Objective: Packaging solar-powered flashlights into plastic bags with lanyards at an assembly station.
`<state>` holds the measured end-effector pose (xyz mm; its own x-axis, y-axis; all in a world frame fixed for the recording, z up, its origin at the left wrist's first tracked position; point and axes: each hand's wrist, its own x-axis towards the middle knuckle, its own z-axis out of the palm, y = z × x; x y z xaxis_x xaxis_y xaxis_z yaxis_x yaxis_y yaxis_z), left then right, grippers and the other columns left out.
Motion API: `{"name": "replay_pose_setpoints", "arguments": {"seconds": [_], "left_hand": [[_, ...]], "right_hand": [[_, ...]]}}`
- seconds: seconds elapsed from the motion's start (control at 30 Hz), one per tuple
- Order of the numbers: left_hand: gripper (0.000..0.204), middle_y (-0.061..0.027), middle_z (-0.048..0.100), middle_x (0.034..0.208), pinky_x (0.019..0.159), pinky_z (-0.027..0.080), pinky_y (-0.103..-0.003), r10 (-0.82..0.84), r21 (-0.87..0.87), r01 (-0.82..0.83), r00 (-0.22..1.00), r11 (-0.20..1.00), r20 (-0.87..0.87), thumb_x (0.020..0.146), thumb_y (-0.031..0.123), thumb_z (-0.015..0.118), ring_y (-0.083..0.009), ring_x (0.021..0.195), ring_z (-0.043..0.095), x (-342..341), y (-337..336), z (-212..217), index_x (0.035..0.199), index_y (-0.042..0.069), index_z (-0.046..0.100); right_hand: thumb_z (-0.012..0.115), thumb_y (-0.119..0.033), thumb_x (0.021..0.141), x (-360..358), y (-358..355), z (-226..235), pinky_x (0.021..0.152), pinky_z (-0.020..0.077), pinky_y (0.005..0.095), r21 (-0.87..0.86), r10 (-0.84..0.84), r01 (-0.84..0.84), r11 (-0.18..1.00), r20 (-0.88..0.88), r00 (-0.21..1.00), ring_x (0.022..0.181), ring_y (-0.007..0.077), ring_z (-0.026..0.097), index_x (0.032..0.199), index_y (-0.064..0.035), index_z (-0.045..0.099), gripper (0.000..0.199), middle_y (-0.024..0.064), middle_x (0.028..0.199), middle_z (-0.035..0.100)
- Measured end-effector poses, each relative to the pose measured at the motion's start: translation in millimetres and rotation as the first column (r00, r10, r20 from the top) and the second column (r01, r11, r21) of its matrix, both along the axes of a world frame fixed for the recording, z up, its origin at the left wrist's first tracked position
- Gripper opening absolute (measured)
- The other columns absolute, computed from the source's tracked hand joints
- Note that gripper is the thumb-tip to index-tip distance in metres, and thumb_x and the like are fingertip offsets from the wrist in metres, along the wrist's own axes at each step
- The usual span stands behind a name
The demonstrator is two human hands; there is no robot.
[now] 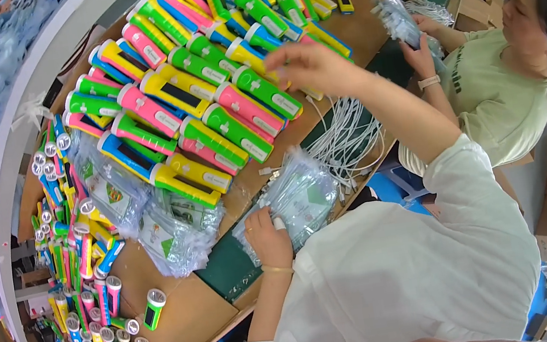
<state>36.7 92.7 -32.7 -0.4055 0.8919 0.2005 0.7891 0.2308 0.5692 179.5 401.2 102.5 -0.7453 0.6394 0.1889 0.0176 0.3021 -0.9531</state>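
My left hand (269, 239) is curled over the near edge of a stack of clear plastic bags (305, 191) with a green and white print, with a white wrap on one fingertip. My right hand (315, 69) is raised over the right side of a big pile of flashlights, slightly blurred, its fingers loosely apart and nothing visible in them. Nearest to it is a green flashlight (267, 92) with a white rim. The flashlights are green, yellow, pink and blue, stacked in rows, and some show a dark panel, like the yellow flashlight (177, 91).
White cables (349, 135) lie right of the bags. More bags (173, 232) are heaped left of my left hand. Many flashlights (90, 269) stand along the left, with one green flashlight (155, 309) apart on cardboard. At right, a co-worker (500, 80) holds plastic bags.
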Motion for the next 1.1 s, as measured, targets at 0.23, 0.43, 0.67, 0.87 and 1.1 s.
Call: {"name": "replay_pose_setpoints", "arguments": {"seconds": [0.23,0.43,0.67,0.87,1.1], "left_hand": [[0.041,-0.0163,0.061,0.114,0.099,0.041,-0.046,-0.012,0.061,0.013,1.0,0.998,-0.011,0.074,-0.002,0.066,-0.0366,0.113,0.054,3.2,-6.3,-5.1,0.114,0.001,0.06],[0.047,-0.0136,0.06,0.112,0.098,0.04,-0.045,0.02,0.018,-0.021,0.999,1.0,0.031,0.067,-0.003,0.065,-0.0341,0.113,0.054,1.1,-3.8,-12.2,0.114,0.004,0.061],[0.037,-0.0099,0.062,0.105,0.089,0.042,-0.044,-0.01,0.055,0.004,0.992,0.998,0.123,0.066,-0.005,0.066,-0.0319,0.105,0.057,-6.8,-3.9,-8.3,0.101,0.006,0.068],[0.029,-0.0093,0.064,0.102,0.089,0.045,-0.042,-0.114,0.199,0.145,0.981,0.969,-0.159,0.069,-0.003,0.065,-0.0296,0.099,0.06,-7.2,-10.0,0.8,0.097,0.005,0.069],[0.024,-0.0099,0.068,0.096,0.088,0.045,-0.041,-0.117,0.165,0.118,0.993,0.979,-0.014,0.071,-0.003,0.065,-0.0299,0.094,0.062,-9.4,-16.4,-2.5,0.093,0.006,0.07]], "right_hand": [[0.076,-0.014,0.08,-11.0,-156.9,-89.5,0.077,0.0551,0.0389,0.453,0.318,-0.491,0.744,0.407,0.857,0.09,0.0285,0.067,0.102,-0.0063,0.07,0.024,0.0099,0.099,0.069],[0.066,-0.01,0.075,-16.5,-168.8,-118.5,0.079,0.0559,0.0379,0.65,0.037,-0.449,0.613,0.544,0.838,0.096,0.027,0.065,0.093,-0.0063,0.064,0.018,0.0078,0.096,0.062],[0.077,-0.012,0.072,-20.8,-165.9,-114.6,0.078,0.0518,0.0366,0.713,0.108,-0.299,0.634,0.301,0.947,0.093,0.0244,0.06,0.095,-0.0095,0.067,0.025,0.0036,0.094,0.061],[0.076,-0.012,0.071,-16.8,-172.2,-127.6,0.078,0.049,0.0366,0.698,0.094,-0.265,0.665,0.274,0.957,0.091,0.0239,0.059,0.087,-0.0101,0.066,0.019,0.003,0.092,0.062],[0.076,-0.01,0.071,-17.1,-174.8,-126.1,0.079,0.0472,0.0371,0.694,0.118,-0.266,0.669,0.254,0.96,0.092,0.0239,0.059,0.084,-0.0095,0.064,0.018,0.0027,0.088,0.062]]}}
